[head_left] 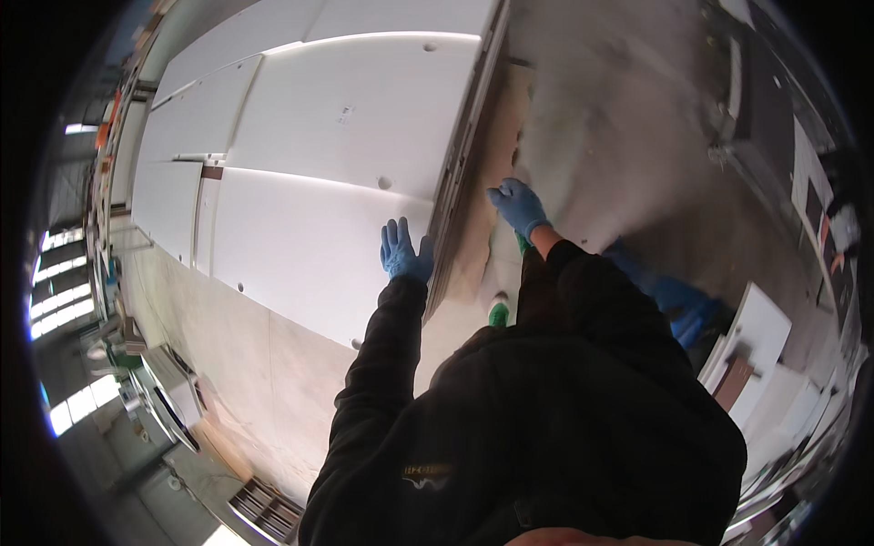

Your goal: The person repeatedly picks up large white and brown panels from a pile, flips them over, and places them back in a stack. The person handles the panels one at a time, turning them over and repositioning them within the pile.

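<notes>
My left hand, in a blue glove, has its fingers spread over a white panel close to the panel's right edge. It looks laid flat on the surface, with nothing in its grasp. The panel has small round holes and is part of a wide stack of white boards, whose layered brown side shows on the right. My right hand, also gloved in blue, is curled closed to the right of the stack, apart from it. Its palm is hidden, so I cannot make out whether anything is inside.
A brown sheet extends from beneath the stack over the floor. One green-and-white shoe shows below me. To the right are a blurred blue object, leaning white boards and a dark machine. A slatted rack stands at lower left.
</notes>
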Demonstrator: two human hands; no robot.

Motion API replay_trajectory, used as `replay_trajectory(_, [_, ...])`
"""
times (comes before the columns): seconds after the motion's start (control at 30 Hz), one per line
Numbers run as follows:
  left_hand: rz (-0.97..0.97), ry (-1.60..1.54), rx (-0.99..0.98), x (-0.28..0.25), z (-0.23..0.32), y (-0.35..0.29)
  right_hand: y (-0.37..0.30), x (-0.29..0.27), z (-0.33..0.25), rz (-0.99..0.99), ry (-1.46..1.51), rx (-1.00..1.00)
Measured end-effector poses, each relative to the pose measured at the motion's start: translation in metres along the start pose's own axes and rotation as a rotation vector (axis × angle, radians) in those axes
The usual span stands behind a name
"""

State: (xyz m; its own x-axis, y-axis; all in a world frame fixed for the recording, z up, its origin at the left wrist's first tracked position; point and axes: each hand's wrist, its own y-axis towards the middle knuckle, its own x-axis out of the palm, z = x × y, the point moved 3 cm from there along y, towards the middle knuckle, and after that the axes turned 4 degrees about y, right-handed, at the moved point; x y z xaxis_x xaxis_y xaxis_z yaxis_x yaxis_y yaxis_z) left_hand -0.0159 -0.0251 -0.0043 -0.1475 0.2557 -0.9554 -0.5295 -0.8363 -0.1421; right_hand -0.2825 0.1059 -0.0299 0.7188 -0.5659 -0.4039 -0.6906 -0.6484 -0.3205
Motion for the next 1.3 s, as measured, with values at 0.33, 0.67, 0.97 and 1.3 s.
replay_trajectory(0.33, [0.218,0.18,-0.124,0.003,0.064,0.112,0.175,0.035,-0.032,-0.028,0.034,0.172])
replay_trajectory(0.67, [0.053,0.064,-0.371,-0.021,0.071,0.152,0.209,0.083,-0.043,-0.325,0.299,0.276])
replay_trajectory(0.97, [0.003,0.079,-0.311,-0.002,0.106,0.122,0.2,0.081,-0.046,-0.37,0.53,0.591])
replay_trajectory(1.3, [0.062,0.159,-0.355,-0.023,0.05,0.154,0.191,0.076,-0.045,-0.507,0.344,0.454])
